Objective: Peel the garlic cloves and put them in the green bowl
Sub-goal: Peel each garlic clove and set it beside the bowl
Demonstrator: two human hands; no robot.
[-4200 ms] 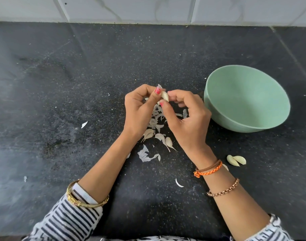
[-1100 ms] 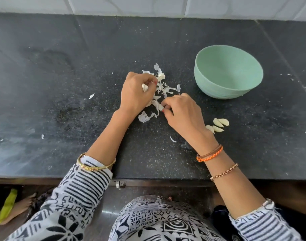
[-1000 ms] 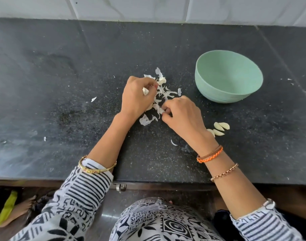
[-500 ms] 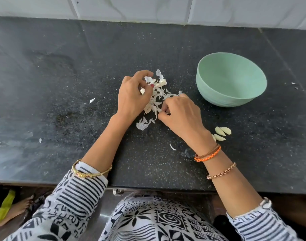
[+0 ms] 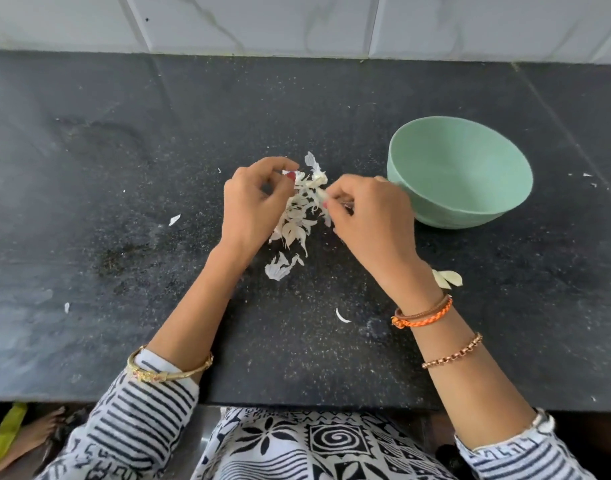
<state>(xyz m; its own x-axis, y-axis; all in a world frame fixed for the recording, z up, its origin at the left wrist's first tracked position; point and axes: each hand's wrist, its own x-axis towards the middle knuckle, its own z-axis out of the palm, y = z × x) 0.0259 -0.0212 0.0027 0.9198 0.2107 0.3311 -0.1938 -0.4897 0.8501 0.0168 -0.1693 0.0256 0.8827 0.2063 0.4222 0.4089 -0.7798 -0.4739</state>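
The green bowl (image 5: 477,216) stands on the black counter at the right, and I see nothing inside it. A heap of garlic skins (image 5: 297,220) lies in the middle. My left hand (image 5: 252,206) is curled at the heap's left edge, thumb and forefinger pinching a small white garlic piece. My right hand (image 5: 370,220) hovers at the heap's right side, close to the bowl, fingertips pinched on a pale bit; whether it is clove or skin I cannot tell. Peeled cloves (image 5: 449,278) lie by my right wrist, partly hidden by it.
Loose skin flakes are scattered on the counter (image 5: 124,168), such as one flake (image 5: 174,220) at the left and another flake (image 5: 342,316) near the front. White wall tiles (image 5: 297,22) run along the back. The counter's front edge (image 5: 297,403) is at my waist.
My right hand has lifted from the heap's lower part and shifted right toward the bowl. My left hand opened slightly and stays at the heap's top. The view has drawn closer.
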